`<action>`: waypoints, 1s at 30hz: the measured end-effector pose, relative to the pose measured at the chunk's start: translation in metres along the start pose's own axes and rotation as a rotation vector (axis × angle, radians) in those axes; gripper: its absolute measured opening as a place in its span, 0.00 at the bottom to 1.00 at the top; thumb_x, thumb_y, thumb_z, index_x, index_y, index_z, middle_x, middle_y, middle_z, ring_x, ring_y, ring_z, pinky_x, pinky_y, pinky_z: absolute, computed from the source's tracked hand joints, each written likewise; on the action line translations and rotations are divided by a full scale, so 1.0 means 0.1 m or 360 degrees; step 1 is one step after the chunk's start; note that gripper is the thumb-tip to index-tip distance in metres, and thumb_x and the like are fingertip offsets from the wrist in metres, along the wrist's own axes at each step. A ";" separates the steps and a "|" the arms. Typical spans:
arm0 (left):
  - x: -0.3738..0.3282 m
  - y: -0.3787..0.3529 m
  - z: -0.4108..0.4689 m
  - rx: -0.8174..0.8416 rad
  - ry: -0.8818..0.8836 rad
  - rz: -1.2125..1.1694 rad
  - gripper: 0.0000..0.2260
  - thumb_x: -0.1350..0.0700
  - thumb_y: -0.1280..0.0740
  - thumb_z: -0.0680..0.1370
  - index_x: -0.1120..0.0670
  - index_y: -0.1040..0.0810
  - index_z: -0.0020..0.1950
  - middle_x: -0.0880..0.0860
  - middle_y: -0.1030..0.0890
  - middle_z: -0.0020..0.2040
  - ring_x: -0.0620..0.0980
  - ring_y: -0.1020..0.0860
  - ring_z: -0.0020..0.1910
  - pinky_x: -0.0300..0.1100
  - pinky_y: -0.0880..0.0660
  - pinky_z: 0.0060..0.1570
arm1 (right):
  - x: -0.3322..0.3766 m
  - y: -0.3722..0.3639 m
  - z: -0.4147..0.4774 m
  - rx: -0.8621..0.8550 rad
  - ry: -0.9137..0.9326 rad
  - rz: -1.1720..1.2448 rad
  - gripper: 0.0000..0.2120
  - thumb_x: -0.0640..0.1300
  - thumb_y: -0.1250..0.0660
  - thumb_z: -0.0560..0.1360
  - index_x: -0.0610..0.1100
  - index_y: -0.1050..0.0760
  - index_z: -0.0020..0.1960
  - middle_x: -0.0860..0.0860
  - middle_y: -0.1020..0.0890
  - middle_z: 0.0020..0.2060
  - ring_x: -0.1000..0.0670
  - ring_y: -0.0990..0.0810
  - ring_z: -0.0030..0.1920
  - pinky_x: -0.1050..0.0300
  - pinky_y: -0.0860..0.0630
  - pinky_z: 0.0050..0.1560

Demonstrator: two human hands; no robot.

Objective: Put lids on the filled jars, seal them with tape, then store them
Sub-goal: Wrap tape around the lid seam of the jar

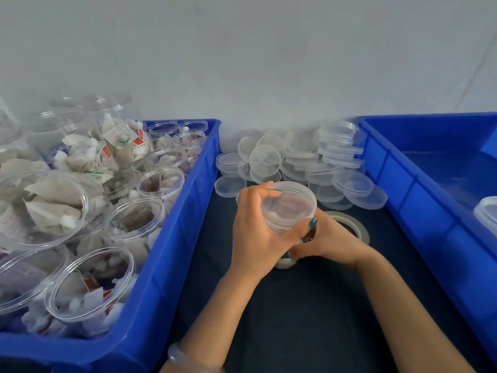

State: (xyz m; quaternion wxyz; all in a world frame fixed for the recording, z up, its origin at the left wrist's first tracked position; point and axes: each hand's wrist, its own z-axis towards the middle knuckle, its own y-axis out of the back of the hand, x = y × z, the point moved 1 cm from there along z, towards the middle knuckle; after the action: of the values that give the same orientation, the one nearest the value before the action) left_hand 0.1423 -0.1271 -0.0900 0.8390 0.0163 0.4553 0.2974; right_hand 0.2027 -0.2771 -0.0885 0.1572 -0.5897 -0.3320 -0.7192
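**Dark mat (309, 305): a jar (285, 219) gets its lid (289, 196)**

Both hands hold the clear jar over the mat, lid on top. The left hand (252, 232) curls round the lid's rim; the right hand (330, 238) grips the jar lower down. Just right of the jar lies a tape roll (355, 224); behind it, loose lids (295, 160); left of it, a blue bin (172, 251) of open filled jars (134, 219).

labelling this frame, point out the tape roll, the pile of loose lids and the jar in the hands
tape roll (355, 221), head view, top rim of the ring
pile of loose lids (304, 160), head view, middle of the heap
jar (289, 205), head view, its lidded top
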 end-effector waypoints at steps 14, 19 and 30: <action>-0.04 0.15 0.02 -0.0123 0.0326 0.0015 0.26 0.27 0.29 0.63 0.30 0.22 0.61 0.43 0.31 0.56 0.36 0.26 0.56 0.41 0.20 0.54 | 0.05 -0.19 0.02 -0.0305 0.0340 -0.0139 0.44 0.46 0.20 0.61 0.58 0.34 0.73 0.55 0.21 0.60 0.48 0.22 0.62 0.46 0.22 0.61; 0.01 0.18 0.05 -0.0081 0.0549 0.0107 0.37 0.22 0.34 0.60 0.31 0.27 0.68 0.42 0.34 0.53 0.39 0.24 0.51 0.38 0.20 0.48 | 0.07 -0.37 0.02 -0.0782 0.0366 -0.1021 0.47 0.67 0.30 0.58 0.66 0.44 0.73 0.61 0.33 0.56 0.61 0.26 0.46 0.69 0.31 0.37; 0.00 0.29 0.11 0.0419 0.0277 -0.0372 0.25 0.41 0.32 0.75 0.42 0.26 0.72 0.41 0.26 0.72 0.42 0.30 0.73 0.53 0.28 0.70 | 0.09 -0.22 -0.01 -0.0402 0.0162 -0.0329 0.39 0.57 0.22 0.57 0.56 0.30 0.67 0.55 0.18 0.54 0.52 0.18 0.53 0.42 0.22 0.56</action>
State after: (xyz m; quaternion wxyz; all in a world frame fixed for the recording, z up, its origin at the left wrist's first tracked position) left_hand 0.1371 -0.1007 -0.0749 0.8159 0.0471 0.5600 0.1360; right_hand 0.1866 -0.2602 -0.0867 0.0236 -0.5303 -0.2896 -0.7965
